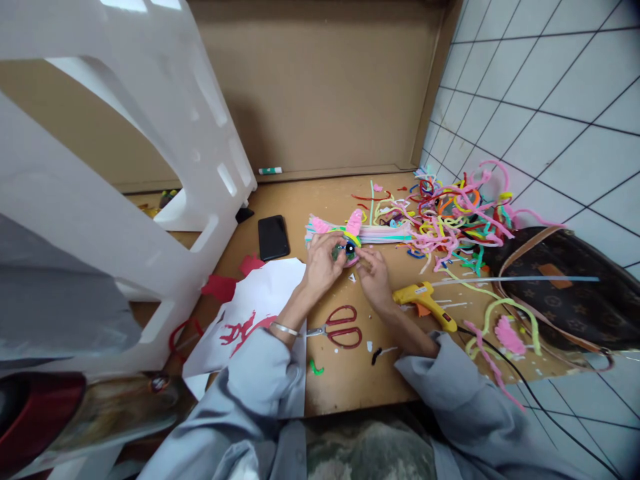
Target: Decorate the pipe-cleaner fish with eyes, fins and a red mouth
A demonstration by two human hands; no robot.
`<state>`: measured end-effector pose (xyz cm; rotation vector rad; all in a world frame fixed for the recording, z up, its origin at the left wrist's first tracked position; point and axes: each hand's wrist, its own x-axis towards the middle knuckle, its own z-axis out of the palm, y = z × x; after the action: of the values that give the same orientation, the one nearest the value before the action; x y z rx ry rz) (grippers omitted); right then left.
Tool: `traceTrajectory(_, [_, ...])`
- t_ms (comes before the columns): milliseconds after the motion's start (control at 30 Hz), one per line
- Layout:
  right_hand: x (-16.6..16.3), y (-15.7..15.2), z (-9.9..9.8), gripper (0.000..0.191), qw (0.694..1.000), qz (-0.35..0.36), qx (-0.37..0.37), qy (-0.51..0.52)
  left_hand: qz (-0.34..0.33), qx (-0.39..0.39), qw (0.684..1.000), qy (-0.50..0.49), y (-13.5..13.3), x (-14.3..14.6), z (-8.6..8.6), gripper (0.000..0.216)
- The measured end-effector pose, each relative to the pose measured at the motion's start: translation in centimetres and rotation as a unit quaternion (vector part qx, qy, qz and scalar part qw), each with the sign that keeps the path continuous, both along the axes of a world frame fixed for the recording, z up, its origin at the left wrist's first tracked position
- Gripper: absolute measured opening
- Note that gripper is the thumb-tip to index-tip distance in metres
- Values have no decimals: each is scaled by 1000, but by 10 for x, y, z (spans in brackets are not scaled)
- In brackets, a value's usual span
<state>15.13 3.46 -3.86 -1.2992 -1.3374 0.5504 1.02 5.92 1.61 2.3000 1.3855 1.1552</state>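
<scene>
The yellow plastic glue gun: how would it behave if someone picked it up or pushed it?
The yellow plastic glue gun lies on its side, so it would probably slide rather than roll. The long, translucent stick jutting from its back would likely swing along and could brush the brown patterned bag. The thin black cord may tug at the handle.

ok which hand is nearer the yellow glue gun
Right. The right hand is just to the left of the yellow glue gun; the left hand is farther left, beside the black eye.
</scene>
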Motion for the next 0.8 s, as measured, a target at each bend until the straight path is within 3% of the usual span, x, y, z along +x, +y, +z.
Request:
traceTrajectory(233, [12,8,2,36,999,-3,-36,34,0,11,1000,-3,-1,2,-3,16])
traceTrajectory(400, [14,9,4,33,999,10,-5,34,-3,28,1000,-9,1,1,-6,15])
traceTrajectory(533, [15,5,12,31,998,-47,36,25,-12,41,999,-8,3,0,-8,14])
traceTrajectory(667, [11,-3,22,17,992,-100,70,9,-12,47,999,-11,4,0,-9,13])
traceTrajectory(800, [4,-9,25,20,995,-68,66,8,-5,54,998,-12,3,0,-10,15])
